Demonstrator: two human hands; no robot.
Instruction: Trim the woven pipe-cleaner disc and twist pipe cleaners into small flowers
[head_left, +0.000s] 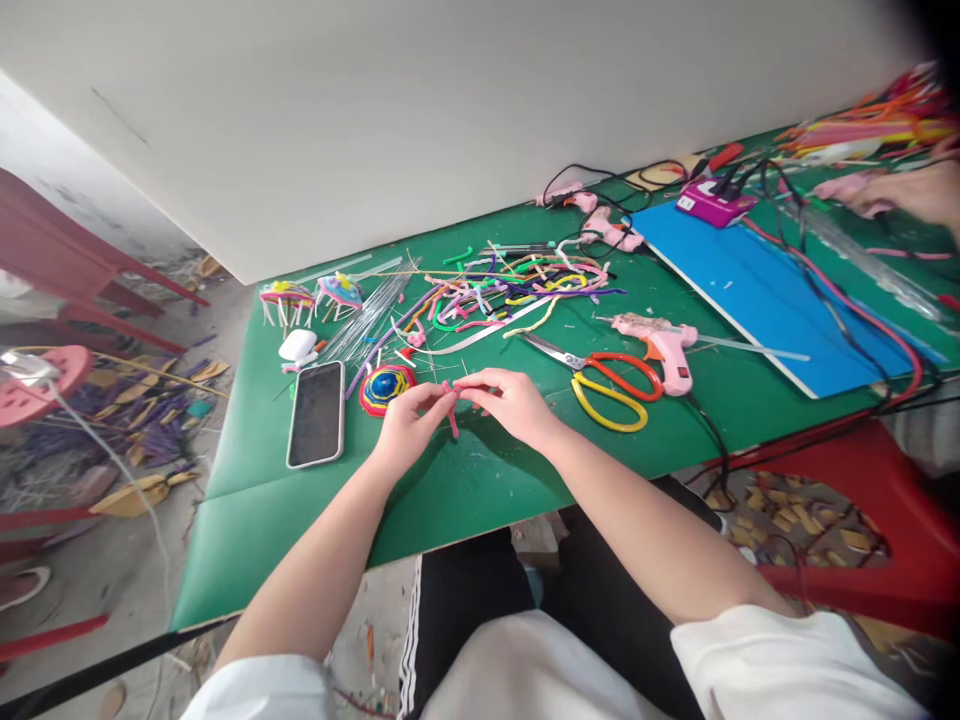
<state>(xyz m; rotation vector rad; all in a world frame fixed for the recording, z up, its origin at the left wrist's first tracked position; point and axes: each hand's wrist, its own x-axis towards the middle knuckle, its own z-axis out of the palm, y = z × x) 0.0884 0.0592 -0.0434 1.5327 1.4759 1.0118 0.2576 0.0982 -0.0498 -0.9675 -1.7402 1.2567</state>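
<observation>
The left hand (411, 420) and the right hand (514, 402) meet over the near middle part of the green worktop (480, 500). The fingers of both hands are pinched nearly all the way together on a short pink pipe cleaner (454, 424), and 1 end hangs down between them. The fingers hide its top, so I cannot tell its full shape. To do this bit well, I would keep the left fingers tight and still and make any bend small and slow with the right, as the wire inside could kink or poke. A round striped piece (386, 388) sits just beside the left hand, with a phone (316, 415) farther left. Orange and yellow scissors (576, 362) and a pink glue gun (675, 362) lie to the right. A messy pipe cleaner heap (517, 290) lies on the far side.
</observation>
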